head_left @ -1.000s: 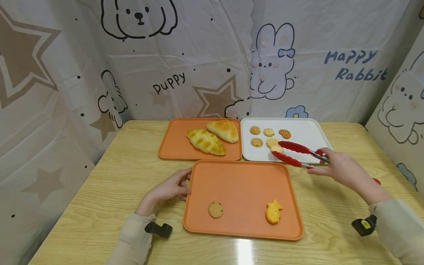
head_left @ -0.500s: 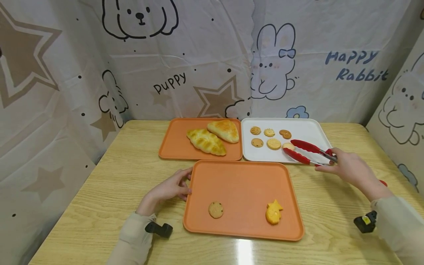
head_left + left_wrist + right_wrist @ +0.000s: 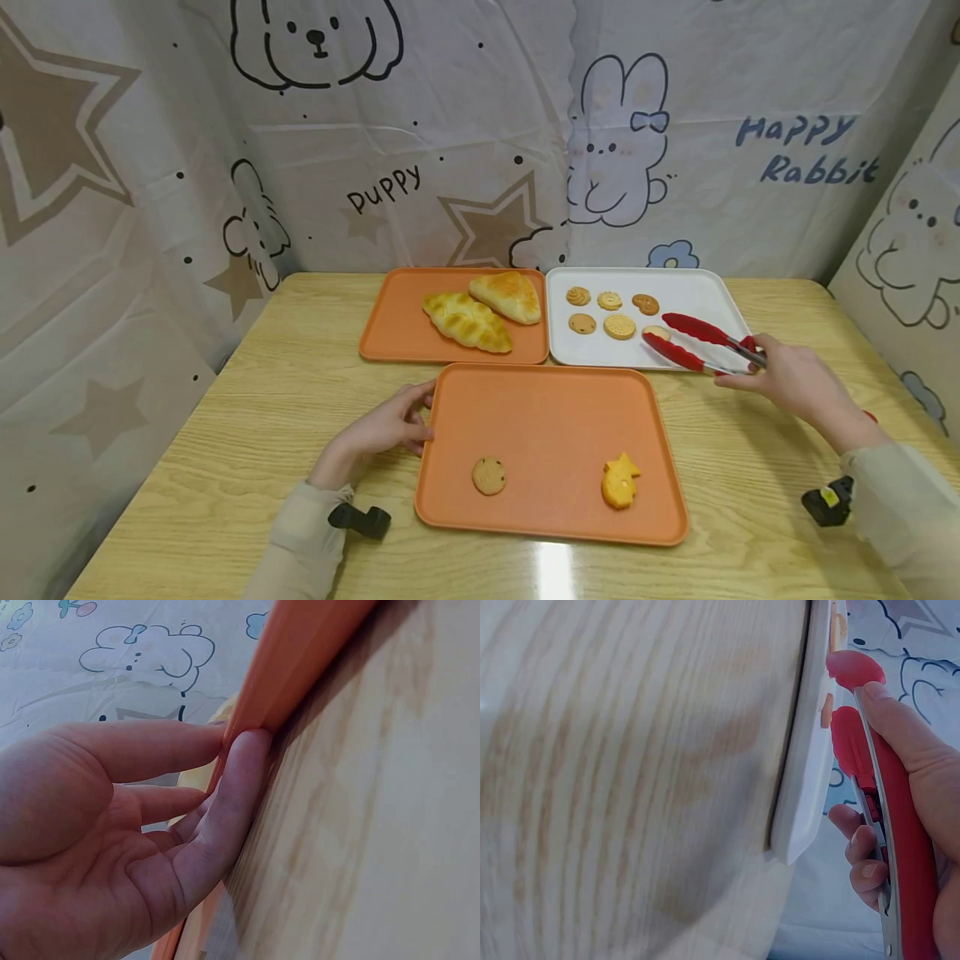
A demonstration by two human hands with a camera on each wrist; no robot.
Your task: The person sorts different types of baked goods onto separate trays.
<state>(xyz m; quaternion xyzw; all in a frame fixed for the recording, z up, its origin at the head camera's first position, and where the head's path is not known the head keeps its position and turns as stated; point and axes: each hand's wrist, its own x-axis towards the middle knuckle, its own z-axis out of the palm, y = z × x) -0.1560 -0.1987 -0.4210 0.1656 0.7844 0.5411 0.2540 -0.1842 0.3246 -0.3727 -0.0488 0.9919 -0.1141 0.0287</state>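
Observation:
In the head view my right hand [image 3: 798,379] grips red-tipped metal tongs [image 3: 697,329] over the white tray [image 3: 712,292]. The tongs' jaws stand apart, one on either side of a pale round cookie [image 3: 657,332] that the near tip partly covers. Seen from the right wrist, the fingers wrap the red and silver handles [image 3: 904,847]. My left hand [image 3: 386,422] holds the left rim of the front orange tray [image 3: 547,408], its thumb and fingers against the edge. On that tray lie a chocolate-chip cookie [image 3: 489,475] and a yellow pineapple-shaped cookie [image 3: 619,482].
Several cookies, among them a dotted round one [image 3: 619,326] and a pretzel-shaped one [image 3: 646,304], lie in two rows on the white tray. Left of it, a second orange tray [image 3: 397,312] bears a braided bread [image 3: 467,321] and a triangular bread [image 3: 506,296]. A printed cloth hangs behind.
The tongs shifted right with the pale cookie, away from on top of the dotted cookie, then their tips parted slightly around it on the white tray. My left hand stayed put.

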